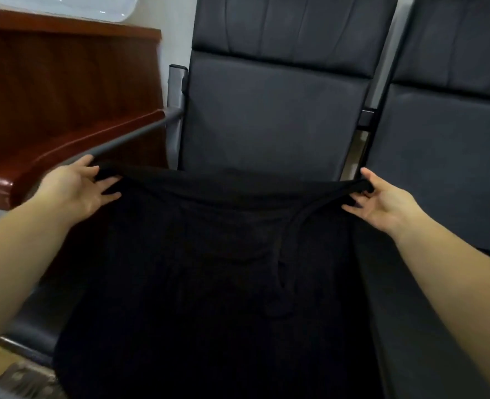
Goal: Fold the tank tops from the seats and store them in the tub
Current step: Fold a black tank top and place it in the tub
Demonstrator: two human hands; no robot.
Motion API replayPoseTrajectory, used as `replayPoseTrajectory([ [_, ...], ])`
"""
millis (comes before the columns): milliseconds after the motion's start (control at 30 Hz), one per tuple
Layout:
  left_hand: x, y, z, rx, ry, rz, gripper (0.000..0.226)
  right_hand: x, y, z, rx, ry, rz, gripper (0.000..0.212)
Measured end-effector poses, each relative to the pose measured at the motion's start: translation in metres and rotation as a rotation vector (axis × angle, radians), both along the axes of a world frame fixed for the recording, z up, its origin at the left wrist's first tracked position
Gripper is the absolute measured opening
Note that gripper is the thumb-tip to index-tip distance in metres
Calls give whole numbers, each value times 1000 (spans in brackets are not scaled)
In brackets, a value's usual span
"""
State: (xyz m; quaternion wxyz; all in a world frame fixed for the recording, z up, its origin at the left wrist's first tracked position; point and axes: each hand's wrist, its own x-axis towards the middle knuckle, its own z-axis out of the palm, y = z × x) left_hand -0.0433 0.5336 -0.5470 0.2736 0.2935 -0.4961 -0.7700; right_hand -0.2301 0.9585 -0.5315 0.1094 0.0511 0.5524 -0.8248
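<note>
Both hands are pinching a soft black tank top (209,269), left hand (78,188) and right hand (384,203) stretching its far edge between them over a padded seat (267,116); dark folds are hiding its shape.

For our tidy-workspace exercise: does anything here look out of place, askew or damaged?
Nothing stands out. The left hand and right hand hold the black fabric tank top stretched level by its upper edge over the dark padded seat; no tear or spill shows.

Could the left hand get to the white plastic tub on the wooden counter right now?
Probably not at once: the left hand grips the black tank top, and the white plastic tub sits well above.
</note>
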Motion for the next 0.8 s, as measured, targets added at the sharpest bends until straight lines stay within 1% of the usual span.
replayPoseTrajectory([
  [133, -32, -6, 7, -2, 9, 42, 52, -33, -22, -1, 12, -1, -22, 22],
  [333, -44, -8, 15, 1, 36, 48, 54, -44, -25, 1, 12, 15, -28, 18],
  [600, 17, 3, 16, 26, 55, 27, 51, 9, 13, 3, 40, 19, -14, 15],
  [700, 50, 12, 12, -33, 11, 18, 43, 35, 34, 5, 85, 0, 59, 16],
  [800, 86, 16, 3, -50, -26, -1, 40, 64, 54, 4, 185, -54, 157, 16],
])
